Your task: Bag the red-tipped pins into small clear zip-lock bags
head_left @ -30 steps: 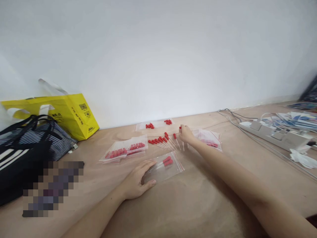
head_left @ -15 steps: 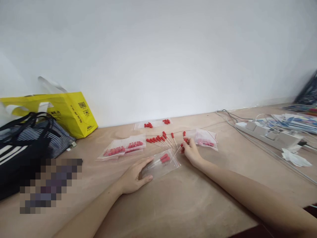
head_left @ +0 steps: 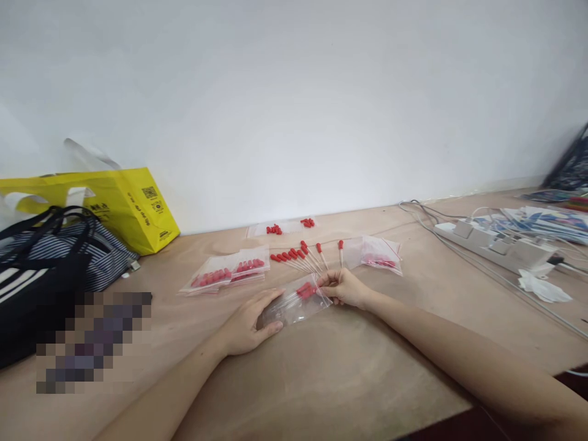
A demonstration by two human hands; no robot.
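Note:
A clear zip bag (head_left: 294, 312) with red-capped, clear-stemmed droppers (head_left: 304, 290) in it lies on the table between my hands. My left hand (head_left: 250, 321) lies at its left end, thumb and fingers spread along the two sides. At the bag's right, red-edged mouth, my right hand (head_left: 342, 288) pinches a dropper, whose red cap shows partly under the fingers; its stem reaches into the bag. Behind the bag, loose droppers (head_left: 294, 256) fan out on the table, with a single one (head_left: 340, 246) standing out to the right.
Filled bags lie left (head_left: 211, 277) and right (head_left: 381, 260). Further back, another bag (head_left: 289, 228) with red pieces lies near the wall. A power strip (head_left: 498, 245) with cables and a crumpled tissue (head_left: 544, 286) are right; a yellow bag (head_left: 138, 211) and dark bag (head_left: 41, 306) are left.
My right hand has moved left and toward me, bringing its dropper from beside the loose ones to the bag's mouth. My left hand has stayed at the bag's left end.

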